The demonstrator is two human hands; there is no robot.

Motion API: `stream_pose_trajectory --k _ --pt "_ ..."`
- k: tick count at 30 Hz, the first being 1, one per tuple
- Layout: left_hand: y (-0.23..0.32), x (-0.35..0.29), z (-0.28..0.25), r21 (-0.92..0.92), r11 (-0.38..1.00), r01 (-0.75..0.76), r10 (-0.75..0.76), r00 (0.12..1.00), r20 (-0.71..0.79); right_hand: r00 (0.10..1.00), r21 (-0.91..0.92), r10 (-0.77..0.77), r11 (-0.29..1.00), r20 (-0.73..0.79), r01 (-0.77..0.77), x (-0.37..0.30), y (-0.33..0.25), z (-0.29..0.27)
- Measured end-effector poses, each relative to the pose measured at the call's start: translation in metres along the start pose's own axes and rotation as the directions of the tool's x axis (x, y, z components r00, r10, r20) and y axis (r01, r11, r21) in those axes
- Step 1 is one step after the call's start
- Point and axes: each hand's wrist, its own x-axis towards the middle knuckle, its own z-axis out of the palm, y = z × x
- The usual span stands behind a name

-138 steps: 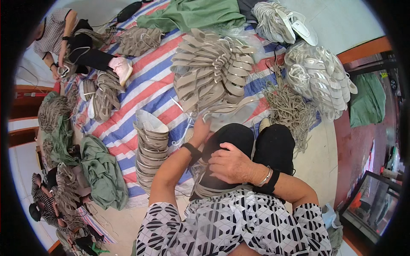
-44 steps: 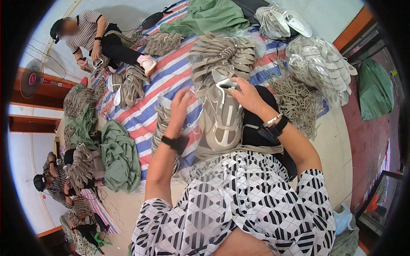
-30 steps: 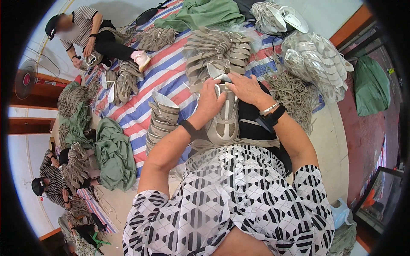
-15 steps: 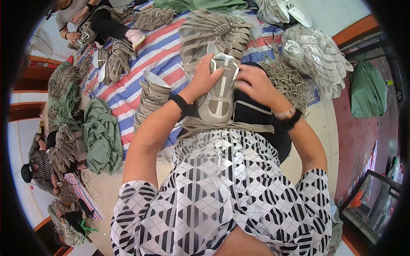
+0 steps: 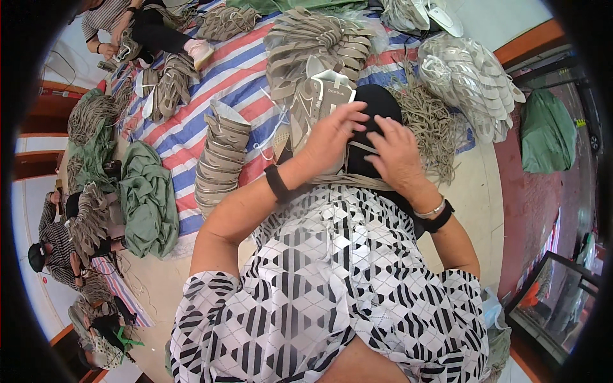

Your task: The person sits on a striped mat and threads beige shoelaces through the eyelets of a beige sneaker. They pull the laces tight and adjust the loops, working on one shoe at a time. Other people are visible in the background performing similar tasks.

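A beige-and-grey shoe upper (image 5: 308,110) with a pale tongue lies on my lap, toe toward me. Above its right side is my left hand (image 5: 332,137), fingers stretched out and holding nothing visible; it hides much of the shoe's front. My right hand (image 5: 397,153) hovers just right of the shoe over my dark-clad leg, its fingers spread and nothing in them. Flat beige laces (image 5: 357,181) lie across my lap below the shoe. To the left of the shoe, a thin white cord (image 5: 273,134) loops over the striped sheet.
Stacked shoe uppers (image 5: 322,45) lie beyond my lap, with a curved stack of pieces (image 5: 220,166) to the left. A lace heap (image 5: 431,121) and plastic-wrapped uppers (image 5: 469,80) lie right. Green sacks (image 5: 150,198) rest on the left. Other people work at far left.
My left hand has let go of the shoe upper and moved down and right across it. My right hand has come down away from the shoe's side. The shoe has shifted slightly left.
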Motion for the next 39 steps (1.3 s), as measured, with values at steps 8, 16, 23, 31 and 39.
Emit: stream_pose_trajectory --k 8,16,23,31,39 --pt "0.016 -0.014 0.008 0.216 0.974 -0.075 0.025 0.974 0.225 0.921 0.714 0.308 0.587 0.24 -0.382 0.007 -0.017 -0.031" --pt "0.08 -0.032 -0.043 0.194 0.954 0.229 -0.265 0.946 0.188 0.909 0.571 0.397 0.778 -0.127 -0.26 -0.003 0.057 -0.114" --pt "0.099 -0.065 -0.124 0.159 0.874 0.46 -0.462 0.886 -0.025 0.434 0.569 0.817 0.576 -0.379 -0.587 -0.067 0.179 -0.098" --pt "0.102 -0.087 -0.169 0.224 0.884 0.41 -0.341 0.894 -0.29 0.178 -0.181 0.875 0.106 -0.449 -0.978 -0.12 0.262 -0.069" --pt "0.059 -0.018 -0.024 0.597 0.796 -0.1 0.011 0.988 0.151 0.937 0.921 0.122 0.182 0.326 -0.344 0.05 0.027 -0.014"
